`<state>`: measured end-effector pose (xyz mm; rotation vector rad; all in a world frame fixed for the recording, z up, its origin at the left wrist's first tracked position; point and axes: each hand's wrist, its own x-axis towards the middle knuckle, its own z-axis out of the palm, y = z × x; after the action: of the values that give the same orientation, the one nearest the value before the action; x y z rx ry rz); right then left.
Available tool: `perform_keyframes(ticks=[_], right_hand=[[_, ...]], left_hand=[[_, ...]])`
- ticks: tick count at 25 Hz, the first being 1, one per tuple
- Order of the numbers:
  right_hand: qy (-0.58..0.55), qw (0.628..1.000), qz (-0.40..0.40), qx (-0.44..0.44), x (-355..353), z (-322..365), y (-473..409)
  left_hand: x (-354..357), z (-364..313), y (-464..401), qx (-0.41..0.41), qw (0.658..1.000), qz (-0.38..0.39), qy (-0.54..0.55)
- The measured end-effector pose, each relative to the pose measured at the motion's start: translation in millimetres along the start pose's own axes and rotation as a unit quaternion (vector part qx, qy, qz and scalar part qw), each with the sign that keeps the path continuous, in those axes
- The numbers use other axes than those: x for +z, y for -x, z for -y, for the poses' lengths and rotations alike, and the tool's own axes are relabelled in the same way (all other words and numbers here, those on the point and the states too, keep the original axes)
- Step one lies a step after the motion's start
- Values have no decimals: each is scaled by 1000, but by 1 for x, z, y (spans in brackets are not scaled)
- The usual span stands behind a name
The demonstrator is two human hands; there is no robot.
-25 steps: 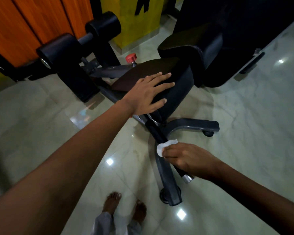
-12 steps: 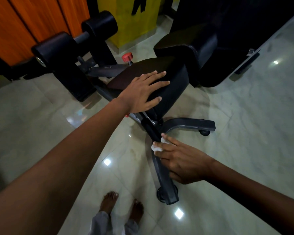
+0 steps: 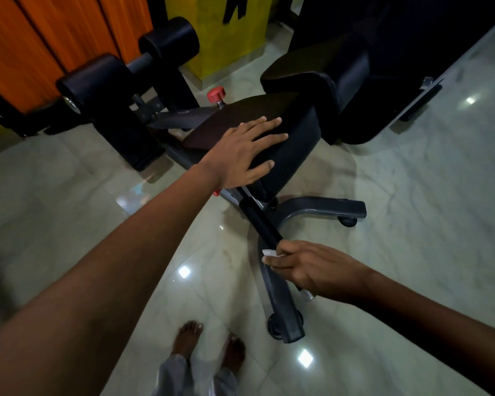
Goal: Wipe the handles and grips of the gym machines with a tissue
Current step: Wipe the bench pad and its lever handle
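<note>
Lower right of centre, my right hand [image 3: 306, 267] curls round the black handle [image 3: 262, 225] with the tissue [image 3: 269, 252] pinched against it, so the paper rubs the grip. At mid-frame my left hand [image 3: 246, 151] lies flat and open-fingered on the seat pad [image 3: 295, 138], I judge to steady the bench.

A single wide-angle head view looks forward and steeply down from standing height. The bench [image 3: 272, 130] fills the upper middle of the frame, close enough for both arms to reach in from the lower corners. The floor [image 3: 412, 224] curves toward the edges, with the person's bare feet [image 3: 209, 347] at bottom centre
</note>
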<state>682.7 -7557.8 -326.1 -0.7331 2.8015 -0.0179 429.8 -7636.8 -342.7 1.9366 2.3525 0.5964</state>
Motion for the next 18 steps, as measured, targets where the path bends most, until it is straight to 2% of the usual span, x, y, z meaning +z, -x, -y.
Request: perform_keyframes(ticks=[4, 9, 15, 17, 18], right_hand=[[22, 995, 67, -67, 8, 16, 8], [51, 994, 48, -84, 0, -8, -9], [114, 993, -11, 22, 16, -43, -83], [117, 988, -73, 77, 20, -41, -86], [79, 983, -129, 101, 21, -37, -82]], left_hand=[[0, 0, 0, -2, 1000, -5, 5], [0, 0, 1, -3, 1000, -8, 6], [0, 0, 0, -3, 1000, -4, 5], [0, 1, 0, -3, 1000, -4, 2], [1, 1, 0, -3, 1000, -2, 2]])
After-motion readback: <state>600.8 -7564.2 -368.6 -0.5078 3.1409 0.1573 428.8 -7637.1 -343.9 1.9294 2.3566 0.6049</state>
